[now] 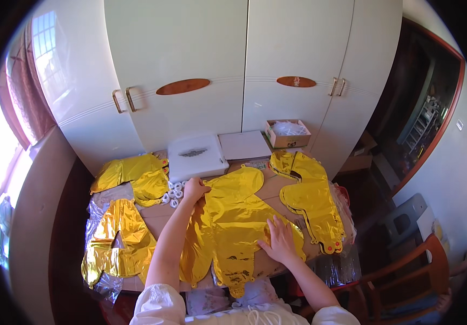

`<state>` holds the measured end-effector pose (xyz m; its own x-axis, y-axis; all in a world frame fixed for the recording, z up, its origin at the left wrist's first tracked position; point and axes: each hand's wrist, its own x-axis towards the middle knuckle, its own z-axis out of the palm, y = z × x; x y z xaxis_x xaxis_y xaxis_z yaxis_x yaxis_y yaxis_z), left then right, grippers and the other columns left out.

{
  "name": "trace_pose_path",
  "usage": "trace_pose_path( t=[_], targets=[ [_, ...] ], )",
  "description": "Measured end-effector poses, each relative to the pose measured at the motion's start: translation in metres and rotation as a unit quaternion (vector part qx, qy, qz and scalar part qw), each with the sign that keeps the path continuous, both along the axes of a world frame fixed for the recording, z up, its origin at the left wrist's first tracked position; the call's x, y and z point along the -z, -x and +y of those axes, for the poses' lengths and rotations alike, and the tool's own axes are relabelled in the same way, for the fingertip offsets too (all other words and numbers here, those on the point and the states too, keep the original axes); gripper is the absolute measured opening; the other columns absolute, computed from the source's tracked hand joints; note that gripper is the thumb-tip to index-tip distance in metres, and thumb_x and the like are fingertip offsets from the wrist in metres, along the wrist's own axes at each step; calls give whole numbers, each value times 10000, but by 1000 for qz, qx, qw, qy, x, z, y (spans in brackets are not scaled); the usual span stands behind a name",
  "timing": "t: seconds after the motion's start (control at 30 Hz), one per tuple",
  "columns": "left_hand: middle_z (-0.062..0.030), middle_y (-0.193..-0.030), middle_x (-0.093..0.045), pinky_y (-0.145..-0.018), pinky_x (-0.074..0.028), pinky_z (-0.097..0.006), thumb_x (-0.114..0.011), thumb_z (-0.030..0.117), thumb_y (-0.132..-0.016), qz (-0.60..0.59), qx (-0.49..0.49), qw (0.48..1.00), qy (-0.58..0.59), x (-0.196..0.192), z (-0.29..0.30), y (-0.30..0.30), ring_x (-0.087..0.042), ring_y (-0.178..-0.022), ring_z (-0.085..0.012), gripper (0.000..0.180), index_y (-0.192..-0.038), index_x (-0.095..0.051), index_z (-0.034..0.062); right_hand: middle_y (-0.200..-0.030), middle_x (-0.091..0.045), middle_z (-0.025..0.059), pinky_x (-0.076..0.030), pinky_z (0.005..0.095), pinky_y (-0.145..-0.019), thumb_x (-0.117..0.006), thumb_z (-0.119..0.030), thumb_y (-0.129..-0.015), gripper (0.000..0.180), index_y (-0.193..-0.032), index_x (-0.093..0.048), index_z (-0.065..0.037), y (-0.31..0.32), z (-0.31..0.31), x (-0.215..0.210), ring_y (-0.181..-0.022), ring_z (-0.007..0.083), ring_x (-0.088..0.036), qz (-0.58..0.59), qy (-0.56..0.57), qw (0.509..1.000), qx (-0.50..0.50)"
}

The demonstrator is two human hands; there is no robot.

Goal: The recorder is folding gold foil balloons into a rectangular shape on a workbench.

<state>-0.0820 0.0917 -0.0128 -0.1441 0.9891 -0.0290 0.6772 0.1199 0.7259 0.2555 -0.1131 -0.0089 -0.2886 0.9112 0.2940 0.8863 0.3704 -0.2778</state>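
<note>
A large flat gold foil balloon lies spread in the middle of a small table. My left hand rests at its upper left edge, fingers curled on the foil beside several small white rings. My right hand lies flat, fingers spread, pressing on the balloon's lower right part. Whether my left hand pinches the foil cannot be told.
More gold foil balloons lie at the left, the back left and the right. A white box, a flat white sheet and a small cardboard box stand before white wardrobe doors. A wooden chair is at the lower right.
</note>
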Motion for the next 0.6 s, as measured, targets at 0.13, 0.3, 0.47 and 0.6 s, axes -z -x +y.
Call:
trace_pose_path(
  t=[0.13, 0.3, 0.47, 0.6],
  targets=[
    [-132, -710, -676, -673, -532, -366, -848, 282, -600, 1, 6, 1000, -5, 3, 2, 1, -669, -687, -274, 363, -743, -632, 28, -1479, -298, 230, -153, 581, -1130, -538, -576, -870, 778, -1419, -342, -61, -6, -8, -3, -1386, 391, -270, -41, 29, 999, -10],
    [-141, -753, -680, -704, -533, -387, -843, 286, -603, 29, -8, 999, -16, 2, -1, -2, -669, -738, -296, 355, -745, -638, 33, -1479, -306, 224, -159, 576, -1130, -519, -577, -880, 757, -1411, -364, -61, -3, -8, 0, -1388, 386, -274, -53, 26, 998, -2],
    [-146, -815, -675, -734, -526, -403, -829, 277, -613, 58, -23, 997, -36, -1, -6, -11, -658, -806, -315, 336, -758, -642, 38, -1467, -334, 221, -161, 576, -1127, -500, -572, -891, 735, -1401, -382, -55, -1, -10, 6, -1387, 381, -281, -53, 25, 998, 20],
    [-140, -817, -674, -734, -524, -400, -827, 265, -615, 53, -24, 998, -39, 3, -6, -5, -655, -810, -315, 327, -764, -640, 42, -1461, -344, 222, -161, 575, -1127, -499, -568, -893, 733, -1398, -383, -50, 1, -9, 5, -1388, 380, -281, -47, 21, 999, 17]
  ],
)
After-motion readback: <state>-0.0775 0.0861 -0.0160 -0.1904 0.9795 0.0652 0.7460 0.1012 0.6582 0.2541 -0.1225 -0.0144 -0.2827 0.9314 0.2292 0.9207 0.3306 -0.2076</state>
